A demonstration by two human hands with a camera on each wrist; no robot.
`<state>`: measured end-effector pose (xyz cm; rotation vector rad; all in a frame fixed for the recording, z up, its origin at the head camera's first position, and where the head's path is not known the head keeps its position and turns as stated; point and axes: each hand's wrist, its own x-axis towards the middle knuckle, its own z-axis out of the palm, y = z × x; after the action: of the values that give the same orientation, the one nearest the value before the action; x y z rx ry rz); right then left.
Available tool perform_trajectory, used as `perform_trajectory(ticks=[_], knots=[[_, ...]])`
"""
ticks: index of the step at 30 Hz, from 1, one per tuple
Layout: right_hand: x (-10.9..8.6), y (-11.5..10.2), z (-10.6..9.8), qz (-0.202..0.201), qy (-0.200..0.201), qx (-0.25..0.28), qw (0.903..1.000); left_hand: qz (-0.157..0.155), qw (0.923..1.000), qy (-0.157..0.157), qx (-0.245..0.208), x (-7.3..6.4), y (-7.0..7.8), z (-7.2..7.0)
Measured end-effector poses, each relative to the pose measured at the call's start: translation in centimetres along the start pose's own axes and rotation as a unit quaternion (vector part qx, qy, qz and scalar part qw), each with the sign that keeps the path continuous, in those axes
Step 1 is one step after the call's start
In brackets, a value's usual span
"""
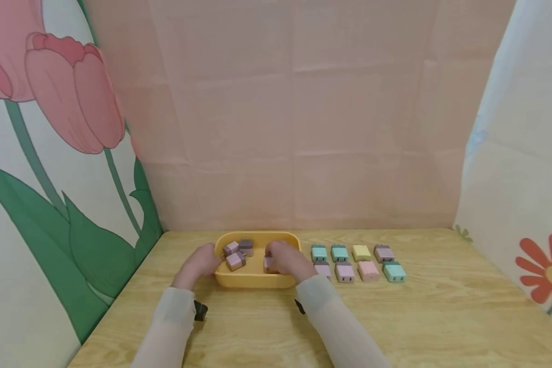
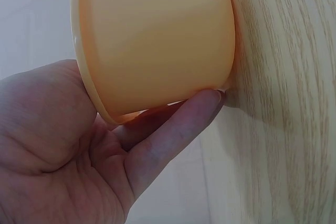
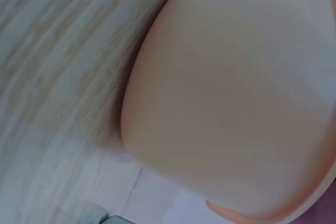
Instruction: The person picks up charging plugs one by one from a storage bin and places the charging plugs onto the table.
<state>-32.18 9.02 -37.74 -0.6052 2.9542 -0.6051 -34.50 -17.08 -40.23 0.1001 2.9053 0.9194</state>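
Note:
A yellow plastic tub (image 1: 257, 281) stands at the table's far edge. At its left end, my left hand (image 1: 202, 260) holds the wall; in the left wrist view my thumb (image 2: 173, 135) lies along the outside of the tub (image 2: 163, 40). My right hand (image 1: 289, 259) reaches into the tub's right side, its fingers curled down at a purple charger plug (image 1: 269, 265); the fingertips are hidden. Several more purple charger plugs (image 1: 235, 260) lie loosely in the tub's left part. Only the tub's outer wall (image 3: 226, 93) fills the right wrist view.
Right of the tub are two rows of charger plugs: teal (image 1: 319, 253), yellow (image 1: 361, 253) and purple (image 1: 384, 254) behind, purple (image 1: 344, 272), pink (image 1: 368, 271) and teal (image 1: 394, 272) in front. A pink backdrop (image 1: 294, 128) rises behind the wooden table (image 1: 257, 327).

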Motion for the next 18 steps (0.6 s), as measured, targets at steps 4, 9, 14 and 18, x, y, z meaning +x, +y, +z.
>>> perform_trajectory(ticks=[4,9,14,18], knots=[[3.4,0.6,2.4,0.073,0.001,-0.039,0.9966,0.001,1.0000,0.002,0.008,0.0,-0.1,0.0],[2.8,1.8,2.0,0.014,-0.003,-0.017,0.9997,0.001,1.0000,-0.001,0.002,0.0,-0.2,0.0],[2.6,1.8,1.9,0.013,0.000,-0.014,0.9998,0.001,1.0000,-0.001,0.005,0.0,-0.1,0.0],[2.7,1.8,2.0,0.020,-0.001,-0.009,0.9998,0.006,0.9999,0.001,0.012,0.1,-0.1,0.0]])
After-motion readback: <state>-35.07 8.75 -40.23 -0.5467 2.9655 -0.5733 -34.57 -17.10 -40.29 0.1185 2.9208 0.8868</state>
